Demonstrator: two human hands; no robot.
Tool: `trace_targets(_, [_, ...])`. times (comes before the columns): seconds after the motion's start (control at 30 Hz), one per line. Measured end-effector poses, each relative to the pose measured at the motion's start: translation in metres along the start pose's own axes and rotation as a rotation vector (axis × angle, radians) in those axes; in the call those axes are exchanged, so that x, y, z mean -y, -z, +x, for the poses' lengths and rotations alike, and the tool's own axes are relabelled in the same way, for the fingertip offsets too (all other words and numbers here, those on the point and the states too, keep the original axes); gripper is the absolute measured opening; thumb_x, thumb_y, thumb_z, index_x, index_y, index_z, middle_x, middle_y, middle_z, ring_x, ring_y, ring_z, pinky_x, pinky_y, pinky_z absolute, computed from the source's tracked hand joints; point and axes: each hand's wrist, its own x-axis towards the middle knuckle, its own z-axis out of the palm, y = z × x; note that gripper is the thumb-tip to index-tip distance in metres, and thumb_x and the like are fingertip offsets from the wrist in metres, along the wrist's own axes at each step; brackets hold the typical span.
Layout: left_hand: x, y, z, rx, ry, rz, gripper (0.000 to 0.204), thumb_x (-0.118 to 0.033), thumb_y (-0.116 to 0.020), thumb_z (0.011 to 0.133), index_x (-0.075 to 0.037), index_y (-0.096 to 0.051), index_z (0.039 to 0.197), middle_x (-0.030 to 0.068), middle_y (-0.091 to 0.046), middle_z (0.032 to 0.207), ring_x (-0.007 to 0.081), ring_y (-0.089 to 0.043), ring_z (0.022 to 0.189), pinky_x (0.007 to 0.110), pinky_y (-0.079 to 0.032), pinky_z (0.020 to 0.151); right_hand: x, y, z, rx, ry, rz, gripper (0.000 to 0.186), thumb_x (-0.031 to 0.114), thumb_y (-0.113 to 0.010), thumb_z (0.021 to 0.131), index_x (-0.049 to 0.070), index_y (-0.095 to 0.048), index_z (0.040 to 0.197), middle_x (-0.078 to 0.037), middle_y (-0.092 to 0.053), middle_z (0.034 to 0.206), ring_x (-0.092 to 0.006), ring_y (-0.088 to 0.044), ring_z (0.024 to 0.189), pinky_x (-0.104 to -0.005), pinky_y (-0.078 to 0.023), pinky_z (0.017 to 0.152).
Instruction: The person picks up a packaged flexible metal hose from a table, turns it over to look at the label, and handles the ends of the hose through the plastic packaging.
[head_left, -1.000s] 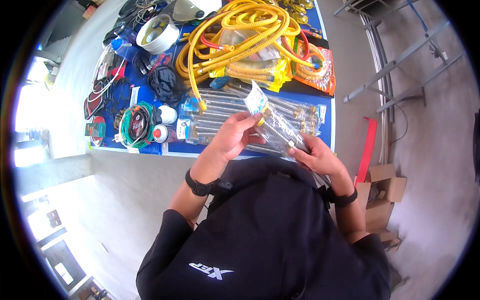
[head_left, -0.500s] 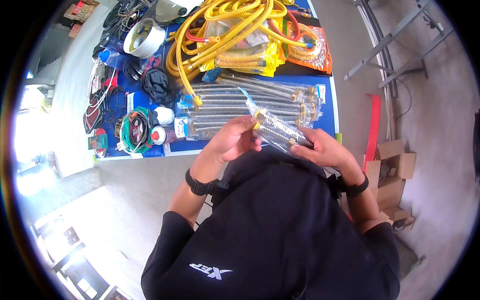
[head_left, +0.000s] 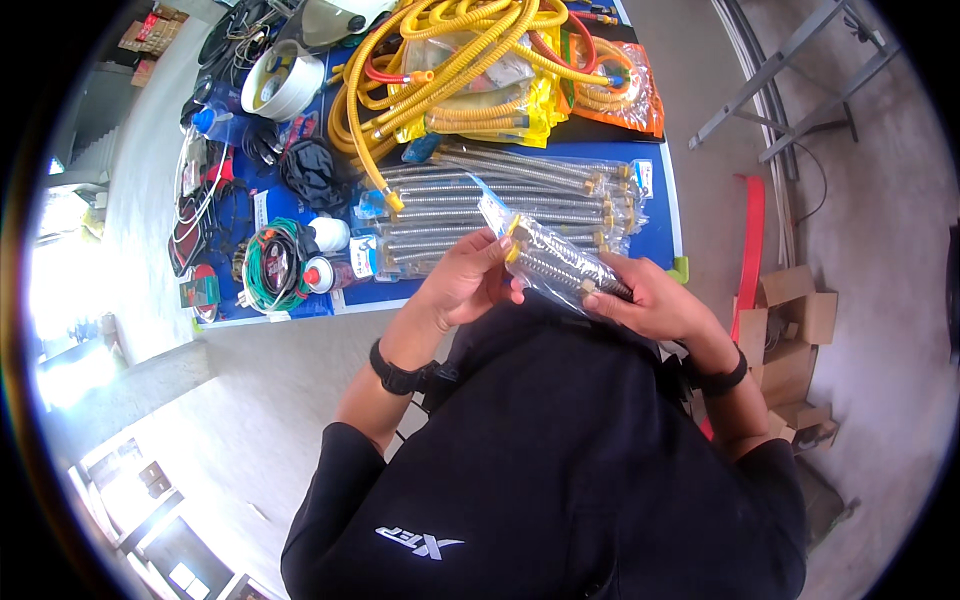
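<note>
A clear packet of braided steel hoses (head_left: pixel 550 258), with brass and yellow fittings and a white-and-blue header, is held at an angle between my two hands over the table's front edge. My left hand (head_left: pixel 475 275) pinches its upper end by the fittings, thumb on the plastic, lower fingers curled. My right hand (head_left: pixel 643 300) grips the lower end, fingers wrapped round it. Behind the packet lie several more bagged steel hoses (head_left: pixel 420 215) in rows on the blue table (head_left: pixel 658 235).
Tangled yellow hoses (head_left: pixel 460 60) and an orange hose bag (head_left: pixel 620 90) cover the back. Cables (head_left: pixel 270 260), cans (head_left: pixel 328 275) and a white roll (head_left: pixel 280 85) crowd the left. To the right stand a metal frame (head_left: pixel 760 85), a red strip (head_left: pixel 750 240) and cardboard boxes (head_left: pixel 790 350).
The packet has been turned a little flatter and both hands have shifted slightly, my right one outward to the right. My grips stay on it, and the view has shifted slightly.
</note>
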Motion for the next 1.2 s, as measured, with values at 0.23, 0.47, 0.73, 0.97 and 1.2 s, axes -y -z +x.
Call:
trace_targets(0.23, [-0.01, -0.009, -0.003, 0.08, -0.126, 0.201, 0.023, -0.017, -0.064, 0.095, -0.002, -0.063, 0.112, 0.0085, -0.067, 0.098, 0.018, -0.066, 0.076, 0.033, -0.059, 0.063, -0.005, 0.009, -0.001, 0.303, -0.283, 0.562, 0.033, 0.033, -0.063, 0.097, 0.0, -0.062, 0.103, -0.003, -0.065, 0.077, -0.0069, -0.057, 0.06, -0.023, -0.046, 0.056])
trace_targets(0.47, [-0.018, -0.014, 0.003, 0.016, -0.187, 0.362, 0.023, -0.016, -0.064, 0.095, 0.001, -0.064, 0.111, 0.0114, -0.067, 0.098, 0.0211, -0.068, 0.081, 0.034, -0.058, 0.062, -0.014, 0.018, 0.007, 0.419, -0.284, 0.689, 0.032, 0.031, -0.058, 0.1, -0.002, -0.063, 0.1, -0.005, -0.067, 0.077, -0.0085, -0.059, 0.055, -0.022, -0.047, 0.052])
trace_targets(0.73, [-0.015, -0.035, 0.008, -0.219, -0.256, 0.399, 0.022, -0.014, -0.07, 0.09, 0.003, -0.065, 0.103, 0.0082, -0.066, 0.09, 0.0173, -0.066, 0.077, 0.032, -0.057, 0.072, -0.021, 0.033, 0.002, 0.104, -0.228, 0.34, 0.039, 0.039, -0.068, 0.093, 0.001, -0.061, 0.098, -0.002, -0.062, 0.073, -0.0082, -0.056, 0.054, -0.0232, -0.046, 0.052])
trace_targets(0.97, [-0.002, -0.065, 0.024, -0.309, -0.355, 0.539, 0.027, -0.01, -0.073, 0.087, 0.003, -0.063, 0.108, 0.0073, -0.066, 0.09, 0.0151, -0.064, 0.077, 0.03, -0.056, 0.074, -0.024, 0.056, -0.012, 0.01, -0.136, 0.171, 0.038, 0.031, -0.072, 0.087, -0.004, -0.059, 0.095, -0.011, -0.059, 0.071, -0.017, -0.055, 0.064, -0.0318, -0.045, 0.061])
trace_targets(1.2, [0.014, -0.084, 0.033, -0.455, -0.582, 0.705, 0.033, -0.005, -0.075, 0.085, 0.005, -0.062, 0.113, 0.0065, -0.066, 0.097, 0.0124, -0.064, 0.082, 0.027, -0.056, 0.073, -0.029, 0.073, -0.018, 0.013, -0.074, 0.202, 0.027, 0.019, -0.07, 0.083, -0.004, -0.058, 0.092, -0.014, -0.058, 0.072, -0.0183, -0.053, 0.066, -0.0335, -0.045, 0.063])
